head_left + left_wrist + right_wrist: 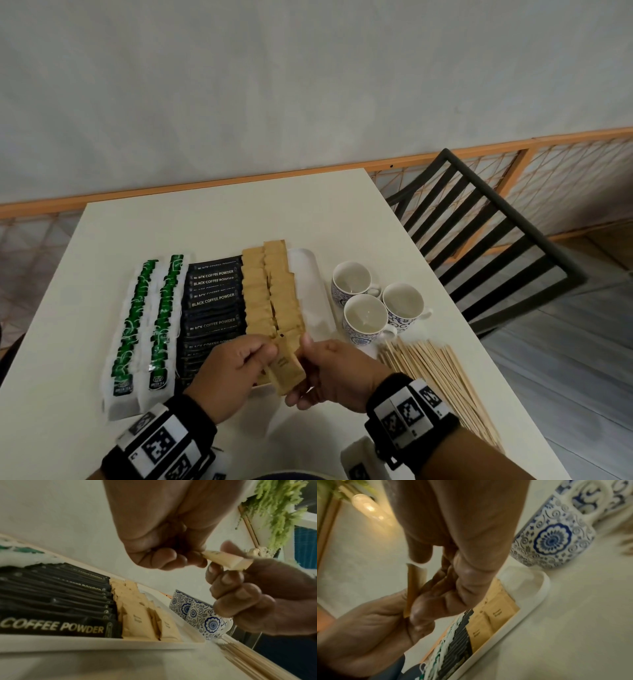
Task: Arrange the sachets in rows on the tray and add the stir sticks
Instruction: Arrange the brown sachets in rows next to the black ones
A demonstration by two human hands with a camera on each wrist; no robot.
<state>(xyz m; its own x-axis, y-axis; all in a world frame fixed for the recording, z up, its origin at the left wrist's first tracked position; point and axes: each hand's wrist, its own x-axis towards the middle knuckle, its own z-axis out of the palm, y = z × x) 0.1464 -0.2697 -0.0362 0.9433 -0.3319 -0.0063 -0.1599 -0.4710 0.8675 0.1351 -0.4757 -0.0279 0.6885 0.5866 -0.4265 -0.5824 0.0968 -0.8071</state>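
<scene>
A white tray point(310, 274) holds rows of green tea sachets point(137, 322), black coffee sachets point(212, 301) and brown sachets point(270, 291). Above its near end both hands hold a small stack of brown sachets point(286, 371). My left hand point(236, 366) pinches the stack's top edge point(223, 559); my right hand point(329, 373) grips it from the right with curled fingers point(228, 588). In the right wrist view the stack point(415, 585) stands on edge between both hands. Wooden stir sticks point(442, 380) lie loose on the table to the right.
Three blue-patterned cups point(373, 301) stand just right of the tray. The tray's rightmost strip point(530, 601) is bare. A black chair point(479, 240) stands off the table's right edge. The white table point(222, 222) extends bare behind the tray.
</scene>
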